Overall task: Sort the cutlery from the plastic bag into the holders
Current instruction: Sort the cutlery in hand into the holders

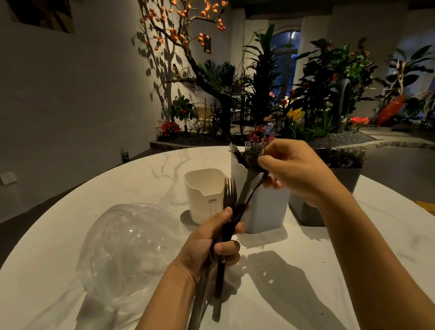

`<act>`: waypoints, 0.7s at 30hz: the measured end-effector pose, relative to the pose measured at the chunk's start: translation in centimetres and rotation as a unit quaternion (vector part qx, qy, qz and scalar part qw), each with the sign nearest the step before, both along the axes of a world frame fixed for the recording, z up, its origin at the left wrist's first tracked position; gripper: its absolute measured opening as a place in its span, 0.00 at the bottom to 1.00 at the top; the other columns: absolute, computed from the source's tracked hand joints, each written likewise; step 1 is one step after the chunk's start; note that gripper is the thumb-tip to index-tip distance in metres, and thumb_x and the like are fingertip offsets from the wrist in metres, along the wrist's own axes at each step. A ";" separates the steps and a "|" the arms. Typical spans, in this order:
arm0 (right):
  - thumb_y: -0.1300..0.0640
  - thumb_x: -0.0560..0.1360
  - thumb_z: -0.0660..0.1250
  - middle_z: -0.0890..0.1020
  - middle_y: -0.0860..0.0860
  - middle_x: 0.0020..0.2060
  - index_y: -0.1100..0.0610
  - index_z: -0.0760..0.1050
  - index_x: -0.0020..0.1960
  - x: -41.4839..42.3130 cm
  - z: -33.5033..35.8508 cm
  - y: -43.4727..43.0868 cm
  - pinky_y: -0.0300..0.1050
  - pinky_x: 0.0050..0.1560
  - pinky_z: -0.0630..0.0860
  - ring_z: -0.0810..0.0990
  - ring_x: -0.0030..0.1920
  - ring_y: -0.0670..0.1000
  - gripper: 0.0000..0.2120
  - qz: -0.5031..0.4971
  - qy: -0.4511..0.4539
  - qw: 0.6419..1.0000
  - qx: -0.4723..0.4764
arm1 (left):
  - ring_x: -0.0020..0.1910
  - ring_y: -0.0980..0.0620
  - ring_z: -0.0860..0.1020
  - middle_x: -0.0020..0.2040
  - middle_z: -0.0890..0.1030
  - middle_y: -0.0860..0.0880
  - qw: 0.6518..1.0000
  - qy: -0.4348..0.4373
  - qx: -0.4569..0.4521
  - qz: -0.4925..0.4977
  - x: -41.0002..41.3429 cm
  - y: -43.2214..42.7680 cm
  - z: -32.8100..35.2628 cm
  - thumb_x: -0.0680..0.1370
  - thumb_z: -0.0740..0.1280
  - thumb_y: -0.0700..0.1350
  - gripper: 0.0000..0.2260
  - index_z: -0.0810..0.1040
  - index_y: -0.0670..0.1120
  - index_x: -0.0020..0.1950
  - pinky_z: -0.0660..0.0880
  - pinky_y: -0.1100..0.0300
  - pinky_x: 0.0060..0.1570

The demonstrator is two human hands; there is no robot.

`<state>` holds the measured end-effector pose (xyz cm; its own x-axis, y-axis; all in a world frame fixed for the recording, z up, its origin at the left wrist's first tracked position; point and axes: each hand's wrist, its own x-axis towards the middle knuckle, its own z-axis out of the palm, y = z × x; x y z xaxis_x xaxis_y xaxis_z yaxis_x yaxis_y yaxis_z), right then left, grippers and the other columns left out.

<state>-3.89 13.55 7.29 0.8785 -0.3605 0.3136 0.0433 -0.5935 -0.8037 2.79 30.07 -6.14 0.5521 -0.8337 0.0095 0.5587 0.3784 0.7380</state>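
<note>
The left hand (212,240) is gripping a bundle of dark cutlery (229,211) just in front of the cream holder (205,192), which is showing the lettering "CRBW". The right hand (294,170) is pinching a dark fork (253,161) over the white holder (264,205), just right of the cream one and already carrying forks. The clear plastic bag (129,249) is lying left of the cream holder on the marble table (374,230).
</note>
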 end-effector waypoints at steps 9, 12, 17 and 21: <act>0.58 0.80 0.67 0.82 0.58 0.46 0.60 0.76 0.55 -0.6 0.7 -0.3 0.35 0.31 0.76 0.82 0.32 0.46 0.07 0.073 0.059 0.989 0.117 | 0.20 0.60 0.65 0.37 0.76 0.49 1.000 -0.020 0.016 -0.003 0.2 -0.1 -0.3 0.77 0.68 0.52 0.21 0.69 0.45 0.65 0.65 0.66 0.24; 0.59 0.81 0.65 0.80 0.57 0.48 0.61 0.74 0.56 -1.6 1.8 -2.0 0.37 0.34 0.80 0.82 0.36 0.46 0.07 0.013 -0.080 0.986 0.142 | 0.20 0.60 0.66 0.34 0.74 0.50 1.000 -0.012 -0.001 0.003 0.8 0.0 -0.4 0.78 0.68 0.52 0.16 0.78 0.42 0.60 0.63 0.65 0.24; 0.56 0.82 0.64 0.81 0.51 0.40 0.59 0.76 0.52 -2.2 2.3 -4.0 0.36 0.34 0.77 0.83 0.36 0.47 0.07 -0.072 -0.215 0.974 -0.006 | 0.20 0.59 0.66 0.33 0.71 0.50 0.999 0.010 -0.017 0.033 0.8 -0.1 -0.4 0.81 0.63 0.50 0.14 0.81 0.45 0.62 0.63 0.65 0.23; 0.55 0.82 0.65 0.81 0.49 0.40 0.59 0.76 0.53 -1.5 1.9 -3.7 0.35 0.34 0.78 0.83 0.37 0.45 0.07 -0.084 -0.242 0.965 -0.058 | 0.20 0.58 0.67 0.33 0.70 0.49 0.998 0.025 -0.026 0.042 0.7 0.1 -0.3 0.81 0.62 0.51 0.15 0.83 0.45 0.59 0.67 0.64 0.22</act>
<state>-5.38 9.89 9.18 0.5518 -0.4226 0.7190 0.2924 -0.7094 -0.6413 3.49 30.12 -6.46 0.6216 -0.7830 0.0226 0.5590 0.4636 0.6874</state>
